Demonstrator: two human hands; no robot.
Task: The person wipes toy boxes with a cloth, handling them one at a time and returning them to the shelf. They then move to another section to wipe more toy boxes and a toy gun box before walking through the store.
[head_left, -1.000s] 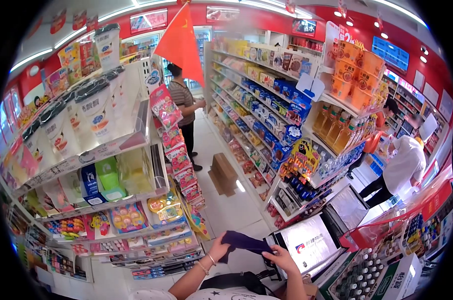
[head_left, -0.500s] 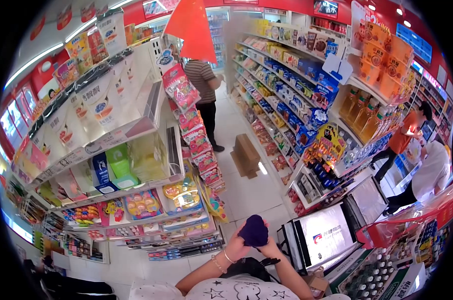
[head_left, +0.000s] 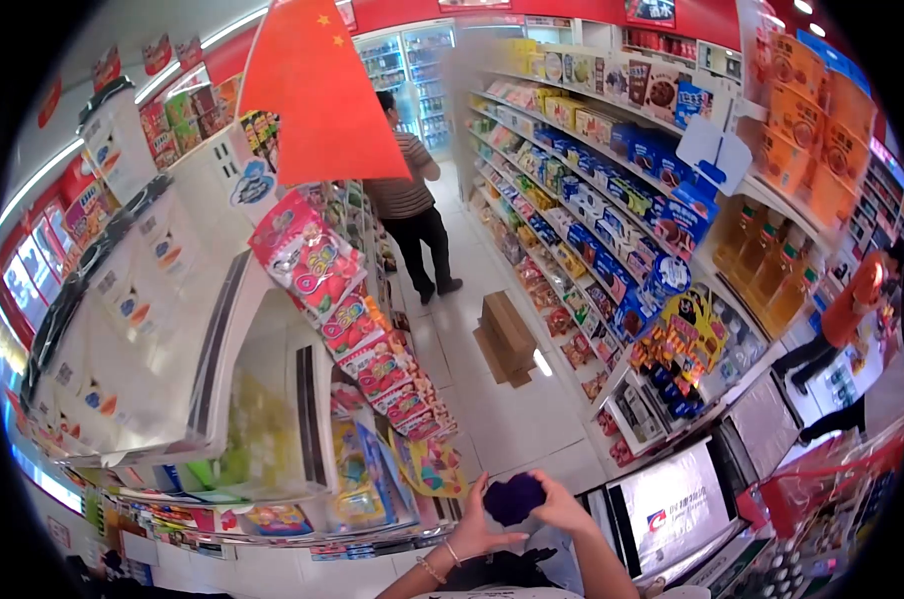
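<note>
A dark purple, soft-looking wad, perhaps cloth [head_left: 514, 500], is held up in front of my body. My right hand [head_left: 564, 507] grips its right side between thumb and fingers. On the left, the fingers of my left hand [head_left: 480, 529] curve along its edge, while the thumb stretches out below it. Its exact kind cannot be made out. A bracelet [head_left: 431, 570] circles my left wrist. Beneath my hands, dark and pale cloth shows in my lap.
Hanging candy bags [head_left: 347, 324] and a shelf unit [head_left: 123, 329] stand close on my left. Snack shelves [head_left: 582, 190] line the aisle's right side. A cardboard box [head_left: 507, 337] lies on the floor. One person [head_left: 412, 220] stands ahead; another [head_left: 851, 309] is at right. A red flag [head_left: 322, 100] hangs overhead.
The view has moved closer to the left shelf and candy bags. My hands have spread apart around the purple wad, which shows a wider, flatter shape. The person ahead has turned away.
</note>
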